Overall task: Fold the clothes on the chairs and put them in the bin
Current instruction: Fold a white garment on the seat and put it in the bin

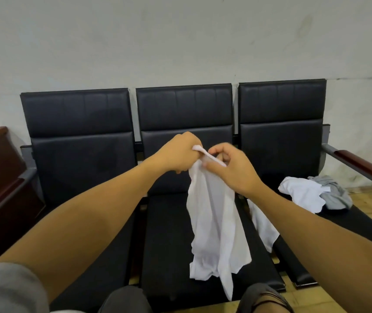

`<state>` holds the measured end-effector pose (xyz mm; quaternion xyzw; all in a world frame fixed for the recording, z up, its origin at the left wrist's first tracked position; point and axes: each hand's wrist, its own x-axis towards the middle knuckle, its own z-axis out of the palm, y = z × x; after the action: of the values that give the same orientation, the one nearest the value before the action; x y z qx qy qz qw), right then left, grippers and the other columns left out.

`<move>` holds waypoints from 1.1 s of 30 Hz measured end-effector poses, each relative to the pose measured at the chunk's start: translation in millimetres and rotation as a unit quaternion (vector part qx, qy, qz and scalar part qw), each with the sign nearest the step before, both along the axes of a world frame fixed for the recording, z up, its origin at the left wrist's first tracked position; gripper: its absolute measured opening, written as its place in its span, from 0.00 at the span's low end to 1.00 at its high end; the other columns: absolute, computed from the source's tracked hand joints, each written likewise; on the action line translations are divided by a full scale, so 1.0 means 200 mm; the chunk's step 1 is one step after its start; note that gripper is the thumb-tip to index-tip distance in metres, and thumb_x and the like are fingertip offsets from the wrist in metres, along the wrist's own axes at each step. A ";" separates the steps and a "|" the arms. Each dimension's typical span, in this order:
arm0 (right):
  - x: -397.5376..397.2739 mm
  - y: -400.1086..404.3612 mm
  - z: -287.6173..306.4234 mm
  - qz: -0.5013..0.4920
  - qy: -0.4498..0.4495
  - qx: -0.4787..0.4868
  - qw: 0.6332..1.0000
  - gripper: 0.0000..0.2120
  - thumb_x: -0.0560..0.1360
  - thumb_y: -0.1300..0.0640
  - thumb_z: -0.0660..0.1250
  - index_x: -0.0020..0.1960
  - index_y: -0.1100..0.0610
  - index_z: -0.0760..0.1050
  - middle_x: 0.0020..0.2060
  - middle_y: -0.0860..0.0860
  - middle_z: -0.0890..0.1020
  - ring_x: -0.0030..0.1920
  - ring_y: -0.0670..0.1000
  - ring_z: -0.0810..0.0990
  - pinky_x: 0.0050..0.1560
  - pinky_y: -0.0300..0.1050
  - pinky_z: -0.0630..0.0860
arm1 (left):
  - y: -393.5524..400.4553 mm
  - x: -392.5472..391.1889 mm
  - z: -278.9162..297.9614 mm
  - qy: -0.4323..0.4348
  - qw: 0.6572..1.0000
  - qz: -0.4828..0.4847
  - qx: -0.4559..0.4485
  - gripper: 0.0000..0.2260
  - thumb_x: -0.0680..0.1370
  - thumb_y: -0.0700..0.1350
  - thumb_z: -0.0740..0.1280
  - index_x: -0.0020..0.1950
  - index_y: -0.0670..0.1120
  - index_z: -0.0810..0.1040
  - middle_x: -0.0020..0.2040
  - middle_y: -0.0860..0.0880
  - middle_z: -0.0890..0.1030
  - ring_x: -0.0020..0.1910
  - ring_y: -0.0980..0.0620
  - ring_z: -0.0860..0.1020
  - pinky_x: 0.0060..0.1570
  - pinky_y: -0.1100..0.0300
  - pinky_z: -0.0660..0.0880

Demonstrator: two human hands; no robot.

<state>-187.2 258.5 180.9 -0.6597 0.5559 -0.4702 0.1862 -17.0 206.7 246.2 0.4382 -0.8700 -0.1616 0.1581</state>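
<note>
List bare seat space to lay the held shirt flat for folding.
Left seat is bare, between the wooden armrest and the middle seat. The middle seat has room left of the hanging shirt. Right seat is crowded at the back by white and grey clothes.

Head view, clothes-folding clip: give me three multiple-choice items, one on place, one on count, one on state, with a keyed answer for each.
1. Where do the clothes not yet picked up lie?
A. left seat
B. middle seat
C. right seat

2. How many black seats are in the row?
A. two
B. three
C. four

3. What state is the white garment in?
A. held up, hanging
B. folded flat on a seat
C. lying on the floor

Answers:
1 C: the white and grey pile rests on the right seat.
2 B: three backrests side by side.
3 A: the left hand and right hand pinch the top of the white garment, which dangles over the middle seat.
</note>
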 end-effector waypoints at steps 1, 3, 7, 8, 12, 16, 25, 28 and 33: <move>-0.03 0.02 -0.05 0.000 0.063 0.042 0.997 0.12 0.76 0.51 0.73 0.57 0.50 0.76 0.46 0.46 0.81 0.45 0.46 0.81 0.45 0.37 0.80 | 0.01 0.02 0.01 0.024 1.000 0.012 0.013 0.10 0.79 0.35 0.60 0.46 0.38 0.81 0.36 0.36 0.81 0.25 0.46 0.74 0.22 0.60 0.69; -0.09 0.04 -0.19 -0.028 0.167 0.112 0.979 0.07 0.77 0.53 0.70 0.54 0.48 0.76 0.45 0.45 0.81 0.45 0.48 0.81 0.46 0.43 0.80 | 0.01 0.06 0.03 0.087 0.995 0.038 0.033 0.12 0.79 0.35 0.59 0.47 0.38 0.82 0.36 0.36 0.81 0.26 0.46 0.74 0.22 0.61 0.69; -0.25 0.05 -0.41 -0.169 0.208 0.198 0.943 0.05 0.77 0.53 0.65 0.49 0.51 0.79 0.41 0.49 0.82 0.40 0.50 0.80 0.44 0.50 0.81 | -0.04 0.17 0.09 0.199 0.974 0.098 0.042 0.13 0.80 0.35 0.55 0.46 0.37 0.80 0.36 0.36 0.80 0.26 0.48 0.75 0.23 0.60 0.71; -0.29 0.06 -0.44 -0.193 0.202 0.215 0.936 0.05 0.78 0.53 0.65 0.50 0.52 0.79 0.42 0.50 0.82 0.40 0.51 0.80 0.44 0.48 0.79 | -0.06 0.21 0.11 0.227 0.966 0.115 0.039 0.13 0.80 0.35 0.55 0.47 0.37 0.80 0.37 0.36 0.81 0.26 0.49 0.76 0.24 0.59 0.73; -0.35 0.06 -0.40 -0.247 -0.008 0.195 0.949 0.06 0.81 0.56 0.64 0.46 0.51 0.78 0.48 0.56 0.83 0.45 0.55 0.81 0.43 0.47 0.75 | -0.12 0.35 0.10 0.313 0.935 0.162 0.043 0.14 0.82 0.35 0.55 0.51 0.40 0.81 0.45 0.39 0.84 0.35 0.45 0.84 0.35 0.55 0.83; -0.17 0.12 -0.14 -0.154 -0.257 0.097 0.949 0.07 0.81 0.60 0.65 0.50 0.51 0.81 0.50 0.53 0.83 0.50 0.55 0.84 0.42 0.46 0.82 | -0.08 0.40 0.03 0.336 0.939 0.069 0.027 0.11 0.82 0.32 0.62 0.53 0.42 0.82 0.51 0.44 0.85 0.52 0.46 0.85 0.51 0.56 0.83; 0.14 0.34 0.33 0.197 -0.185 0.135 0.953 0.05 0.79 0.59 0.67 0.48 0.57 0.81 0.42 0.52 0.85 0.42 0.50 0.85 0.42 0.45 0.83 | 0.31 0.30 0.09 0.300 0.919 -0.195 0.166 0.02 0.79 0.34 0.69 0.48 0.39 0.81 0.43 0.48 0.83 0.44 0.52 0.82 0.46 0.61 0.80; 0.10 0.27 0.31 0.173 -0.187 0.158 0.954 0.07 0.78 0.58 0.68 0.52 0.60 0.81 0.44 0.54 0.86 0.43 0.51 0.85 0.45 0.47 0.83 | 0.26 0.26 0.07 0.311 0.916 -0.170 0.187 0.02 0.78 0.34 0.70 0.48 0.39 0.80 0.44 0.47 0.83 0.45 0.51 0.83 0.46 0.59 0.80; -0.07 -0.11 0.16 -0.058 -0.137 0.154 0.977 0.03 0.77 0.61 0.70 0.46 0.58 0.83 0.45 0.58 0.85 0.46 0.54 0.85 0.50 0.49 0.83 | -0.10 0.18 -0.03 0.390 0.903 0.018 0.177 0.04 0.78 0.32 0.68 0.52 0.34 0.79 0.47 0.41 0.83 0.49 0.45 0.83 0.47 0.57 0.83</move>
<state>-202.2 236.5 213.8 -0.5192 0.6280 -0.4746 0.3328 19.8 187.6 240.0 0.3759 -0.6881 -0.4678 0.4079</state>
